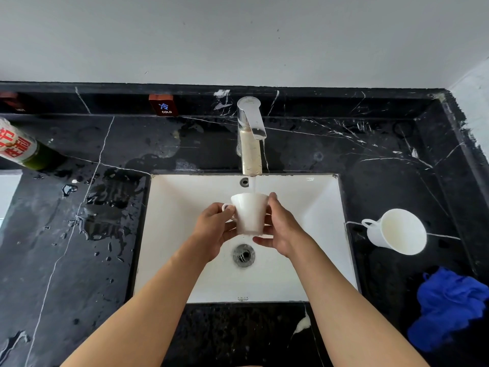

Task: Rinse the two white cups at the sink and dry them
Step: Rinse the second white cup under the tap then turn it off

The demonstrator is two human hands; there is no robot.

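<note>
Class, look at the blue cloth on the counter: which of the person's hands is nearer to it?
Right. The right hand is on the cup over the sink, nearer the blue cloth; the left hand lies farther away.

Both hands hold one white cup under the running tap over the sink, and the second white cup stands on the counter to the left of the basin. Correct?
Not quite: the head view shows the second cup on the counter right of the sink, not left. Both hands, left and right, do hold the cup under the running tap.
</note>
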